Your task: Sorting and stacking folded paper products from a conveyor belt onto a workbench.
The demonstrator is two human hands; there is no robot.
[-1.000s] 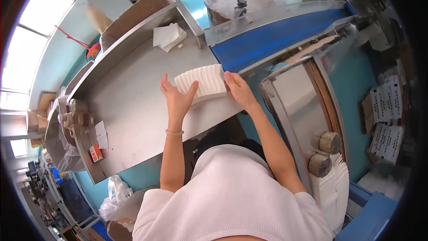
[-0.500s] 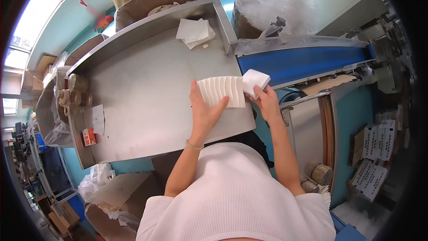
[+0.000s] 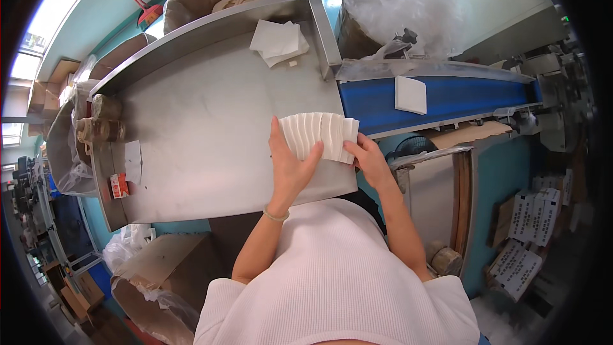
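A row of white folded napkins (image 3: 313, 135), divided into several small overlapping packs, stands on the steel table (image 3: 204, 121) near its right edge. My left hand (image 3: 292, 165) is closed around the row, its fingers at the left end and its thumb across the near side. My right hand (image 3: 371, 158) pinches the pack at the right end, thumb in front and the other fingers partly hidden behind. To the far right, a separate square pack of folded napkins (image 3: 410, 95) lies flat on the blue conveyor belt (image 3: 472, 94).
Loose white sheets (image 3: 278, 41) lie at the table's back right corner, inside its raised rim (image 3: 211, 29). Tape rolls (image 3: 105, 118), a paper slip and a small red-and-white box (image 3: 119, 185) sit at the left. Cardboard boxes and a plastic bag (image 3: 408, 9) surround the table.
The pack that my right hand held has been let go and now lies on the belt. My right hand has moved back to the row's right end and grips another pack.
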